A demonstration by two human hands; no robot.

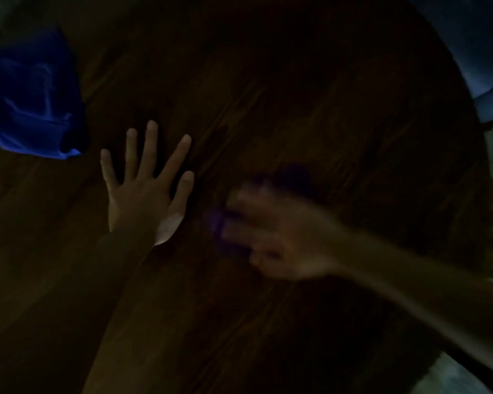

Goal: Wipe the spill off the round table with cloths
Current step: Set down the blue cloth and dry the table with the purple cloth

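The scene is very dark. My left hand (pixel 147 189) lies flat on the round wooden table (pixel 296 89), fingers spread, holding nothing. Just to its right, my right hand (pixel 276 234) is blurred by motion and curled over a dark purple cloth (pixel 292 174), which shows past the fingertips and knuckles. A second, bright blue cloth (pixel 32 103) lies crumpled at the table's left edge, apart from both hands. No spill can be made out on the dark wood.
The table's curved rim (pixel 484 155) runs down the right side. Beyond it are a pale bluish surface (pixel 473 46) at top right and a light patterned floor (pixel 450 376) at bottom right.
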